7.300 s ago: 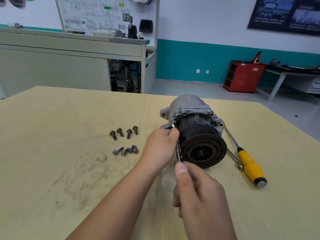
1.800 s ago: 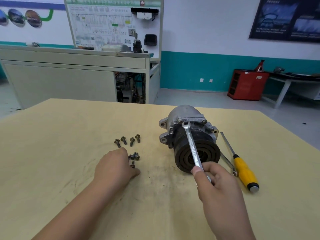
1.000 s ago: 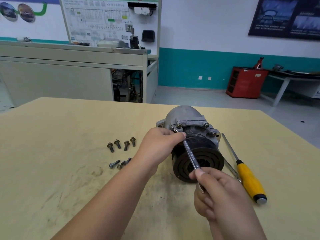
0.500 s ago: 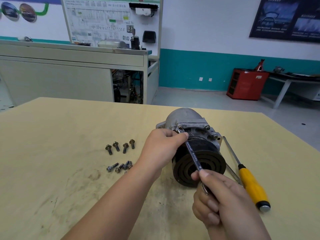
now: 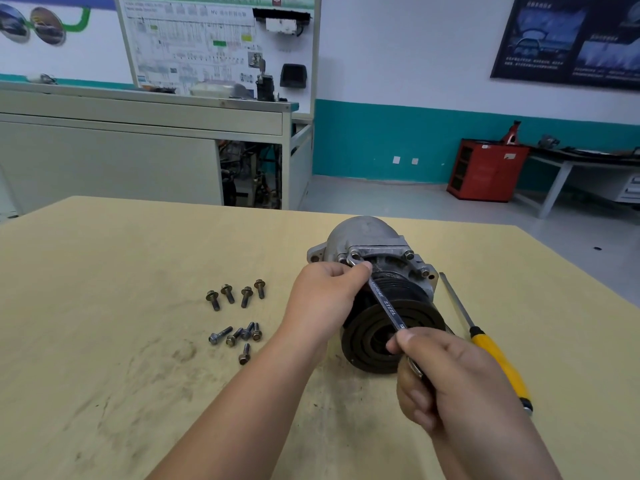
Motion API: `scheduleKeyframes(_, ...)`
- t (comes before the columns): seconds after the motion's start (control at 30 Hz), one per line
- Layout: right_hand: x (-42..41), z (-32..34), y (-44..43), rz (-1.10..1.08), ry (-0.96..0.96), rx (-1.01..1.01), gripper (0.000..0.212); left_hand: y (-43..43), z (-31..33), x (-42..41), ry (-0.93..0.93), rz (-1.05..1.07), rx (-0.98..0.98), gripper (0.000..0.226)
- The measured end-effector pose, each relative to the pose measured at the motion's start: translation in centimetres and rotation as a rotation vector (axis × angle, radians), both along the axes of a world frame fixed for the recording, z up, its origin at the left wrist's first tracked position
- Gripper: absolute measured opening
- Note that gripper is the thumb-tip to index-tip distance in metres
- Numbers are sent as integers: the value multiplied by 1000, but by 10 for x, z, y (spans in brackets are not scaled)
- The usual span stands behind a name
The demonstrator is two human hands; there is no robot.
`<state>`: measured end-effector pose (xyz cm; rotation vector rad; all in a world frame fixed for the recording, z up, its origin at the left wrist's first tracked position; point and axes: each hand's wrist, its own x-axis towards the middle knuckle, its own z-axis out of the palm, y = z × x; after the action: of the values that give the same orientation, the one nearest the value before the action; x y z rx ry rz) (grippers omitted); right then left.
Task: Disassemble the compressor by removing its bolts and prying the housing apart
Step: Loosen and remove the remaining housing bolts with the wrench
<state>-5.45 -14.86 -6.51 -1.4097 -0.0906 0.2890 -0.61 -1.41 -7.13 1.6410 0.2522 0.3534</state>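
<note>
The grey metal compressor [image 5: 367, 237] lies on the wooden table [image 5: 104, 258], its black pulley [image 5: 415, 310] facing me. A steel wrench [image 5: 384, 299] runs from a bolt [image 5: 354, 255] at the housing's upper left down across the pulley. My left hand [image 5: 322, 299] pinches the wrench near its head, beside that bolt. My right hand [image 5: 446, 379] grips the wrench's lower end. Other bolts [image 5: 409, 254] remain in the flange. Several removed bolts [image 5: 237, 296] lie left of the compressor.
A yellow-handled screwdriver [image 5: 495, 358] lies right of the compressor, pointing away from me. A second group of loose bolts [image 5: 239, 336] lies nearer me. Beyond the table stand a grey workbench [image 5: 138, 133] and a red cabinet [image 5: 485, 171].
Since 1.8 s ago my left hand left the loose bolts and came to the wrench head on the upper left bolt. In the last half second the wrench barely moved.
</note>
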Motion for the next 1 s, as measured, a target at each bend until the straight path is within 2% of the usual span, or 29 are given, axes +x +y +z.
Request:
scheduleKeyframes(0.1,-2,4,0,-27,-86,-136,28,-1,-3,-1,-19,27,8,42)
scheduleKeyframes(0.27,-11,10,4,-215,-495,-504,20,0,-1,-2,-37,16,10,53)
scheduleKeyframes(0.37,-12,14,8,-175,-508,-577,20,-1,-1,-3,-41,18,35,56)
scheduleKeyframes(0.43,-14,12,6,-143,-446,-508,20,-1,-3,-3,-49,13,35,57)
scheduleKeyframes(0.6,-15,4,2,-66,-109,-84,28,1,-8,-4,-47,33,22,42)
scheduleKeyframes(0.8,-12,-5,5,-55,75,221,45,-1,-6,-1,-60,57,128,44)
scheduleKeyframes(1.0,-16,0,8,5,238,427,33,-2,-3,2,-60,77,195,46)
